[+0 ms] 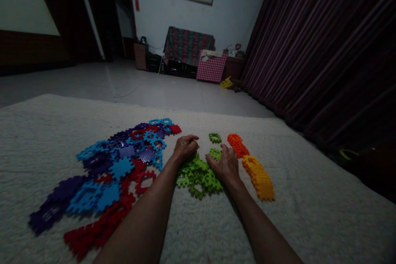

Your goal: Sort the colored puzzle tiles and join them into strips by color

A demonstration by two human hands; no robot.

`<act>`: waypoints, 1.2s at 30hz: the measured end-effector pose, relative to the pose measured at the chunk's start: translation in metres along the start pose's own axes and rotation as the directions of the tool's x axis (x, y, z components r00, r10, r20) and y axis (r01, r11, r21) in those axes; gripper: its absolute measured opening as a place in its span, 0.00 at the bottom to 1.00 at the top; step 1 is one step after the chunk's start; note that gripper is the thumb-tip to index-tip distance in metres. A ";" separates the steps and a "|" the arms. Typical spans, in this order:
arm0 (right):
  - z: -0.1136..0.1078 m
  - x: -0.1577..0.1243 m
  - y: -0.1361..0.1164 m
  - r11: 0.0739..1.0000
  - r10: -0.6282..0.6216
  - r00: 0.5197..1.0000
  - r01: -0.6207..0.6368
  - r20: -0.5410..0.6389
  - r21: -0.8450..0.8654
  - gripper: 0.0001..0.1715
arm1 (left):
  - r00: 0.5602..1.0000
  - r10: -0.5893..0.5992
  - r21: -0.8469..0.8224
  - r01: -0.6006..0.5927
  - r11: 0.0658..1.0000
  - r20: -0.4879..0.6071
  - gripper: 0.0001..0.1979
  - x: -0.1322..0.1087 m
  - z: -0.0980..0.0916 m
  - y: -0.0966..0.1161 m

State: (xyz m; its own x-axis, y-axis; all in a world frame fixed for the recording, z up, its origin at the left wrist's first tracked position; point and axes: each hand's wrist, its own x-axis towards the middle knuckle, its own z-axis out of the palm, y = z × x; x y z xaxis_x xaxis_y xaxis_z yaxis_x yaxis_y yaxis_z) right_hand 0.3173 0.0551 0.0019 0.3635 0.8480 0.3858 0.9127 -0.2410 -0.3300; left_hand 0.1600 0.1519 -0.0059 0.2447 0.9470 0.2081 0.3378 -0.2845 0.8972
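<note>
My left hand (185, 147) rests knuckles-up on the cream carpet (46, 140), fingers curled under at the far edge of a heap of green toothed plastic tiles (198, 175). My right hand (225, 164) lies on the same green heap, fingers curled down over a green tile (215, 153). What either hand grips is hidden under the fingers. A single green tile (215, 137) lies just beyond the hands.
A big mixed pile of blue, purple and red tiles (114, 169) spreads to the left. A row of orange tiles (237, 144) and yellow-orange tiles (259, 177) lies to the right. Dark striped curtains (324, 49) hang at right; furniture stands at the far wall.
</note>
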 end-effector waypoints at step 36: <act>0.028 0.064 0.006 0.959 -0.133 0.928 0.210 -0.348 0.193 0.23 | 1.000 -0.003 0.050 0.004 0.999 -0.030 0.18 0.000 -0.001 0.002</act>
State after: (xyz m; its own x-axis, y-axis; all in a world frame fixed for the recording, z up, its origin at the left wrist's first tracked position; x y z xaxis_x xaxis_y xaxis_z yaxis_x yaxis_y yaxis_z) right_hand 0.3404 0.1217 0.0003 0.2810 0.6546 0.7018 0.9150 0.0379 -0.4016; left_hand 0.1601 0.1516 -0.0042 0.2166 0.9518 0.2173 0.3838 -0.2877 0.8775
